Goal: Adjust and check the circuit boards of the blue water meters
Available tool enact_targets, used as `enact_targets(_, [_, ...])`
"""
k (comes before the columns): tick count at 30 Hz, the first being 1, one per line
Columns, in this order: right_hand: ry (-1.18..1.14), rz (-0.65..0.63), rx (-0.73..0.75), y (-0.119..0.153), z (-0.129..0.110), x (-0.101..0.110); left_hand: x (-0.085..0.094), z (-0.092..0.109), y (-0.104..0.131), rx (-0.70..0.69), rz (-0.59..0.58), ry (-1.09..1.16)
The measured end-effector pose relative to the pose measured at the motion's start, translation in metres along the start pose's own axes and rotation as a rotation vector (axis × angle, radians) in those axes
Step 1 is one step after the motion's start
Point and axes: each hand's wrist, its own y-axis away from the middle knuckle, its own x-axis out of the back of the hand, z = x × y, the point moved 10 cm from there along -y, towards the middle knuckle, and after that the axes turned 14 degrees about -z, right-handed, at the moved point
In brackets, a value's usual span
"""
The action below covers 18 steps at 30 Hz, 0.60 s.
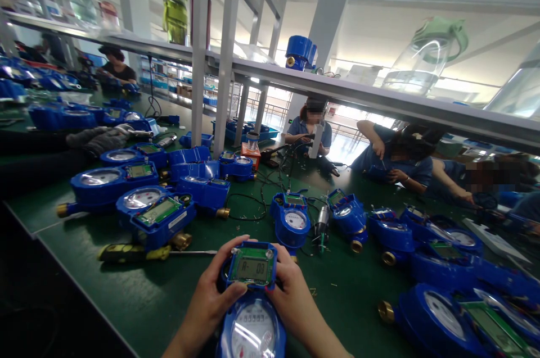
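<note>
A blue water meter (253, 327) is held at the bottom centre, its round dial towards me and its square display module with a green circuit board at the far end. The lit display shows characters that look like "A- 03". My left hand (211, 296) wraps round the left side of the module, with the thumb on its near edge. On the opposite side, my right hand (293, 290) grips the module's edge. A screwdriver (133, 252) with a yellow and black handle lies left of my hands, its shaft pointing towards them.
Several blue meters (99, 181) stand on the green table (84, 273) at left, with more (441, 313) at right. An electric screwdriver (323, 223) and cables lie ahead. A shelf (358, 84) on metal posts crosses above. Gloved hands (101, 139) reach in from the left; people (310, 127) work opposite.
</note>
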Motion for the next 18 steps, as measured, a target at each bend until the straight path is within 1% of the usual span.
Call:
enact_targets(4, [0.001,-0.015,0.004,0.0,0.0,0.0,0.0,0.001,-0.001,0.003,0.001,-0.02])
enact_targets(8, [0.04,-0.07,-0.007,-0.001,-0.004,0.0,0.0,0.003,-0.001,0.003,0.006,-0.027])
enact_targets(11, [0.06,-0.113,-0.03,0.001,-0.008,0.003,0.004,0.003,0.001,0.026,0.046,-0.03])
enact_targets(13, [0.079,-0.126,-0.075,0.004,-0.008,0.009,0.006,0.003,0.003,0.041,0.084,-0.02])
enact_targets(16, [0.152,-0.071,-0.152,0.009,-0.008,0.023,0.007,0.004,0.004,0.042,0.113,0.005])
enact_targets(18, [0.208,-0.026,-0.168,0.011,-0.012,0.029,0.008,0.003,0.004,0.043,0.121,0.004])
